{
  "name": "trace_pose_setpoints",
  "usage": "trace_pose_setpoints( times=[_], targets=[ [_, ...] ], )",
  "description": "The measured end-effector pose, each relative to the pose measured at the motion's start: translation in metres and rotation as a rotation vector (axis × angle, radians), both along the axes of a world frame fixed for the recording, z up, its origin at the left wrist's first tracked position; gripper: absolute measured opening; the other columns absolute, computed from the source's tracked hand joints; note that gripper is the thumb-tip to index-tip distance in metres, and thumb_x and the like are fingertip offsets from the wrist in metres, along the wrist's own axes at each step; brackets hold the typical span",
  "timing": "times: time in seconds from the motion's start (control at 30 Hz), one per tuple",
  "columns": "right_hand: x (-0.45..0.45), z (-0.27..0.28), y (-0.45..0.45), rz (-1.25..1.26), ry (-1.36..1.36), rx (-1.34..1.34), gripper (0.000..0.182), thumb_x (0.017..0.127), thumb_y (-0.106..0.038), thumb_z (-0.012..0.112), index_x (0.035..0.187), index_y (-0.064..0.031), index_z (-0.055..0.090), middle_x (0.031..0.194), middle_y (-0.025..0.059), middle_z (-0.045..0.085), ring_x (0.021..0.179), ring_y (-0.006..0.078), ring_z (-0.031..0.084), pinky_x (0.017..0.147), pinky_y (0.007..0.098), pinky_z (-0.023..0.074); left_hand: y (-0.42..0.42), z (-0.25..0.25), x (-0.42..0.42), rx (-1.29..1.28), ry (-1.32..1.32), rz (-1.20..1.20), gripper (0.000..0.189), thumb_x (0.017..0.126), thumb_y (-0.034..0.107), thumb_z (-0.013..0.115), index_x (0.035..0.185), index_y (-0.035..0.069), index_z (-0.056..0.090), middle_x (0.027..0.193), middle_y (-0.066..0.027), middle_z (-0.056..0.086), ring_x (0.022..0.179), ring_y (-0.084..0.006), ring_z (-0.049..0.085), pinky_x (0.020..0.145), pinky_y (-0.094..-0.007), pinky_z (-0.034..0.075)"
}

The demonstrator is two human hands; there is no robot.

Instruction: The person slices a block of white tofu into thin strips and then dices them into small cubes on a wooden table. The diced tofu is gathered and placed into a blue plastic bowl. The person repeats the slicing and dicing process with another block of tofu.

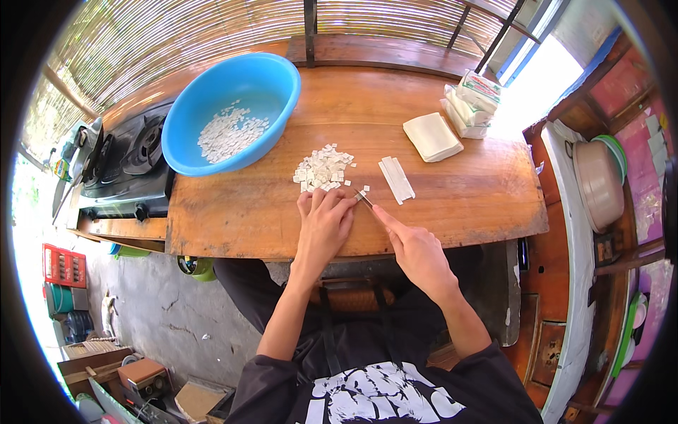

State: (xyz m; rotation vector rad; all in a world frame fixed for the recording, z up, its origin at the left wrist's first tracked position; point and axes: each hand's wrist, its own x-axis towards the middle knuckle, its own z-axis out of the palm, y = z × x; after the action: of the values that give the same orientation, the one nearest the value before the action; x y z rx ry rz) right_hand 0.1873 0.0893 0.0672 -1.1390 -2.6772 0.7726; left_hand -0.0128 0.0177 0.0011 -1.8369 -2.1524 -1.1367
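My right hand (pixel 418 249) grips a small knife (pixel 365 199), its index finger stretched along the tool. The blade meets the tabletop beside the fingertips of my left hand (pixel 326 217). Those fingers are bent and press down at the near edge of a pile of small pale squares (pixel 323 167), apparently cut dough sheet. A pale strip end shows by the left index finger; the rest is hidden under the hand. One loose square (pixel 366 188) lies just past the blade. To the right lie several long pale strips (pixel 397 180), side by side.
A blue plastic basin (pixel 283 114) holds many more pale squares. Back right are a stack of square sheets (pixel 431 137) and plastic-wrapped packs (pixel 471 103) bearing writing. A black gas stove (pixel 132 159) stands left of the wooden table (pixel 238 222). A beige basin (pixel 598 185) sits far right.
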Motion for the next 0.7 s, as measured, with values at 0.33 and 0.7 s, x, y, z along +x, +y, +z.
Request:
trace_pose_setpoints(
  times=[0.33, 0.7],
  targets=[
    [-0.009, -0.018, 0.007, 0.022, 0.117, 0.020, 0.055, 0.109, -0.017, 0.054, 0.163, -0.0310, 0.048, 0.086, 0.0248, 0.071, 0.081, 0.0471, 0.071, 0.076, 0.0601, 0.0549, -0.001, 0.000, -0.001, 0.011, 0.002, 0.006, 0.022, 0.090, 0.007, 0.075, 0.110, 0.011, 0.080, 0.114, -0.0020, 0.071, 0.113, -0.0239, 0.058, 0.110, -0.0470, 0.032],
    [-0.014, -0.007, -0.004, 0.012, -0.043, 0.022, 0.057, 0.109, -0.017, 0.054, 0.163, -0.0327, 0.047, 0.085, 0.0243, 0.071, 0.082, 0.0476, 0.071, 0.078, 0.0611, 0.0546, -0.006, -0.002, 0.001, 0.021, 0.035, 0.065, 0.017, 0.089, 0.010, 0.074, 0.106, 0.011, 0.079, 0.115, -0.0009, 0.070, 0.116, -0.0241, 0.055, 0.110, -0.0478, 0.030]
  ],
)
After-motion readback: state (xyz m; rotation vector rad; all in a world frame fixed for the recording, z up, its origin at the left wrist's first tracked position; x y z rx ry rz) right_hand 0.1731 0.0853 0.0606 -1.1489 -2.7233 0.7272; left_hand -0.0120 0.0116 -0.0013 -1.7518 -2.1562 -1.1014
